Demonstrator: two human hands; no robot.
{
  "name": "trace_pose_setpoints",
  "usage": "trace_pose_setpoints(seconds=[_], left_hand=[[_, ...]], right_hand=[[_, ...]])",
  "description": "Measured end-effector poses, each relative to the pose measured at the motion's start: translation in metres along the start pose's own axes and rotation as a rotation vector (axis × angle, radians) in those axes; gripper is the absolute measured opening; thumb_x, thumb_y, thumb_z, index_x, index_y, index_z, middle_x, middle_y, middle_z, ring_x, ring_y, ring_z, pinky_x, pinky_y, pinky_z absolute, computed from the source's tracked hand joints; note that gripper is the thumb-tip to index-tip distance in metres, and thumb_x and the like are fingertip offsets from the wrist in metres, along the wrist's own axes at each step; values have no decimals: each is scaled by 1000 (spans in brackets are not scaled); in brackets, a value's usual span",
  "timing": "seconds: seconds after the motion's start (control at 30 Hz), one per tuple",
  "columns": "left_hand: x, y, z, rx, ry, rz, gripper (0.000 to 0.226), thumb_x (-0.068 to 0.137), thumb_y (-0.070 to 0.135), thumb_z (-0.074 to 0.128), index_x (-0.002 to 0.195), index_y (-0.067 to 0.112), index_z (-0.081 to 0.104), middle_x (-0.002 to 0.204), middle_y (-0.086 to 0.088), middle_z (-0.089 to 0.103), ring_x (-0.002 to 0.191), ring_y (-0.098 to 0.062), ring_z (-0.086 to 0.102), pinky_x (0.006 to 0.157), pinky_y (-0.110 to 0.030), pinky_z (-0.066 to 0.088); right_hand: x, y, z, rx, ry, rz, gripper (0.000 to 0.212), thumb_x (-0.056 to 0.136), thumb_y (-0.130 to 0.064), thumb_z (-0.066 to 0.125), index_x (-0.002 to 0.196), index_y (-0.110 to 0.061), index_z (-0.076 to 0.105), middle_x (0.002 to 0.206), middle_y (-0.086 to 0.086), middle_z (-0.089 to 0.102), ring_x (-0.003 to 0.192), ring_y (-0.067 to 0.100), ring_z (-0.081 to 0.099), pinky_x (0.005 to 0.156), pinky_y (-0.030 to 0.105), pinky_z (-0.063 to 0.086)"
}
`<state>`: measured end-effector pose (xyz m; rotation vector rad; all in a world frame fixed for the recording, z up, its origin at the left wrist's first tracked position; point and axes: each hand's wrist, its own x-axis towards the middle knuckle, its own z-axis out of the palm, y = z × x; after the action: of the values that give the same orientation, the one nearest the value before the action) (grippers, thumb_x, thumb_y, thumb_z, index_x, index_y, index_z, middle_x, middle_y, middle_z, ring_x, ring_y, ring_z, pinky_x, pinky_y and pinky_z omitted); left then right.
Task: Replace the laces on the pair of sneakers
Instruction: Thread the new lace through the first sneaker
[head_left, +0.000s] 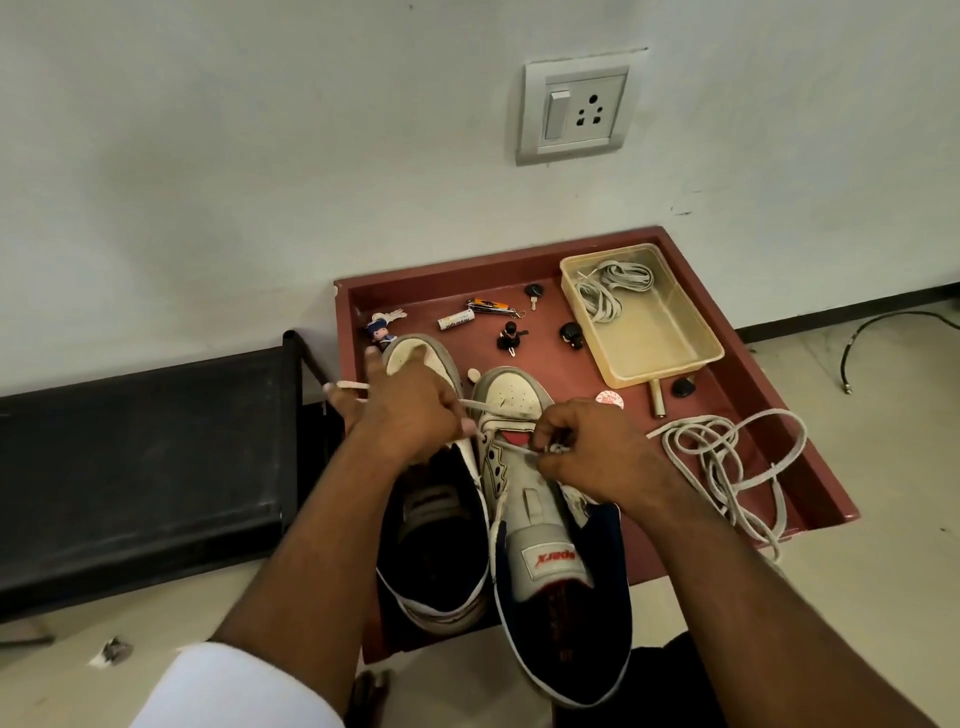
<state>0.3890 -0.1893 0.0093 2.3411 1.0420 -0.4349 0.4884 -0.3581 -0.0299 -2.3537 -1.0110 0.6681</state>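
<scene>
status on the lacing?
Both hands, left and right, pinching lace at right sneaker's lowest eyelets. Left sneaker unlaced. Nothing blocking.

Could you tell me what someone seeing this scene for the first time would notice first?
Most likely the two hands at centre: the left hand and right hand each pinch the lace being threaded near the toe of the right-side sneaker. Next, the loose lace tangled on the red tray, and another coiled in the clear tub.

Bare tray floor between sneakers and plastic tub
</scene>
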Motion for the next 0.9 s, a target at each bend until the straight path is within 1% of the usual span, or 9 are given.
trace_pose_setpoints(seconds=[0.23, 0.37, 0.5, 0.6, 0.63, 0.7, 0.77, 0.83, 0.9], left_hand=[[-2, -76, -62, -306, 751, -334, 7, 92, 26, 63, 94, 26, 70, 155, 3, 31, 149, -32, 10, 107, -75, 7], [4, -71, -49, -433, 604, -175, 7, 88, 32, 66, 82, 36, 64, 152, 0, 39, 147, -34, 19, 109, -75, 8], [4, -38, -32, -452, 501, -23, 12, 85, 41, 68, 78, 32, 64, 108, 9, 65, 114, -16, 53, 114, -66, -3], [-1, -16, -19, -344, 375, 160, 12, 90, 35, 68, 94, 25, 72, 124, 10, 59, 109, -7, 45, 107, -11, -2], [2, -14, -13, -302, 315, 194, 12, 89, 33, 70, 96, 24, 74, 132, 9, 55, 117, -8, 42, 104, -13, -3], [11, -16, -3, -192, 167, 179, 10, 85, 33, 75, 91, 41, 74, 145, 9, 48, 143, -21, 25, 116, -44, -11], [22, -21, 3, -84, 32, 191, 32, 79, 38, 78, 71, 66, 64, 141, 11, 54, 149, -25, 18, 116, -64, -6], [26, -21, 5, -17, 28, 194, 36, 78, 39, 78, 62, 66, 60, 143, 11, 53, 150, -24, 15, 116, -64, -6], [21, -14, 3, 21, 119, 212, 21, 84, 33, 74, 86, 53, 70, 155, 11, 36, 151, -23, 5, 115, -56, -16]], right_hand=[[-3, 0, -2, 16, -22, -11, 9, 76, -21, 75, 77, -22, 67, 90, -6, 62, 84, 9, 58, 74, 27, 49], [-2, -2, -3, 15, -7, -2, 7, 77, -18, 76, 79, -17, 69, 89, -5, 61, 82, 10, 57, 70, 23, 47], [-2, 1, 1, 79, 19, 9, 14, 77, -22, 79, 70, -23, 66, 83, -9, 60, 77, 4, 57, 66, 21, 44], [0, 7, 0, 234, 175, 53, 14, 80, -22, 78, 81, -28, 66, 93, -11, 61, 85, 4, 58, 72, 21, 46], [2, 9, -1, 236, 225, 67, 18, 82, -19, 75, 94, -29, 67, 102, -11, 60, 91, 5, 58, 80, 23, 47], [4, 13, 1, 194, 184, 88, 34, 87, -11, 68, 120, -21, 65, 114, -4, 61, 103, 11, 57, 92, 26, 46], [5, 15, 6, 138, 101, 93, 35, 89, -8, 62, 123, -16, 64, 110, 0, 64, 95, 10, 57, 82, 19, 42], [5, 17, 10, 122, 114, 126, 28, 89, -10, 64, 114, -19, 68, 94, -11, 62, 78, 0, 55, 67, 6, 37], [6, 17, 9, 140, 150, 144, 14, 86, -10, 67, 91, -23, 69, 79, -20, 57, 71, -6, 52, 62, 5, 36]])
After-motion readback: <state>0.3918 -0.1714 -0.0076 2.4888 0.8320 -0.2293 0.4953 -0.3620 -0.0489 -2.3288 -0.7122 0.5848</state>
